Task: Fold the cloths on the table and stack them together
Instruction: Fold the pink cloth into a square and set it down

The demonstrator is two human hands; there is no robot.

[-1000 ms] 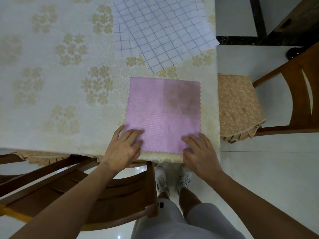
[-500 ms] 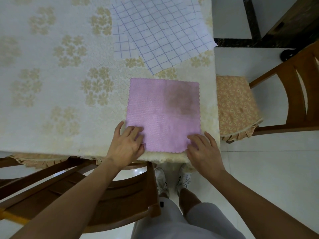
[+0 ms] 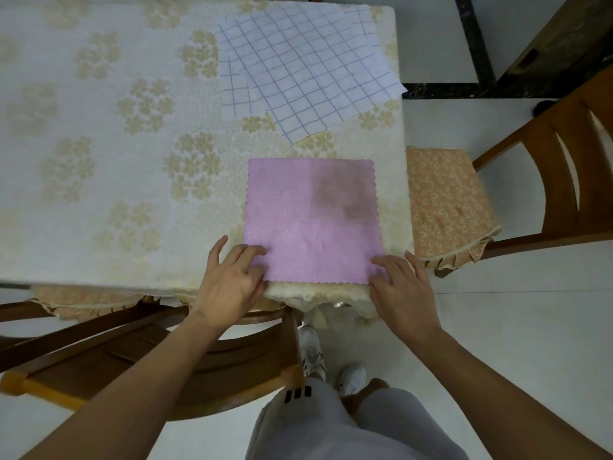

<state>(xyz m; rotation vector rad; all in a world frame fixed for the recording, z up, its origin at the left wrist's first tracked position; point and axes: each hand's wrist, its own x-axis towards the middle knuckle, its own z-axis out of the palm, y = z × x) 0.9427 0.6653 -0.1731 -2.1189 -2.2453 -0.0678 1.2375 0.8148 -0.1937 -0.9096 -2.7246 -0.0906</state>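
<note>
A pink cloth (image 3: 311, 220) with scalloped edges and a brownish stain lies flat at the near right corner of the table (image 3: 99, 161). My left hand (image 3: 232, 277) pinches its near left corner, fingers curled over the edge. My right hand (image 3: 401, 280) has its fingertips on the near right corner, and the grip there is hard to make out. Farther back lie white cloths with a blue grid (image 3: 308, 68), overlapping and unfolded, one corner hanging past the table's right edge.
A cream floral tablecloth covers the table. A wooden chair (image 3: 149, 353) stands pushed in under the near edge, left of my legs. Another chair with a patterned cushion (image 3: 447, 204) stands at the right. White tiled floor lies beyond.
Both hands slid slightly outward and back, from lying on the cloth's near edge to its two near corners. The cloth stays flat in the same place.
</note>
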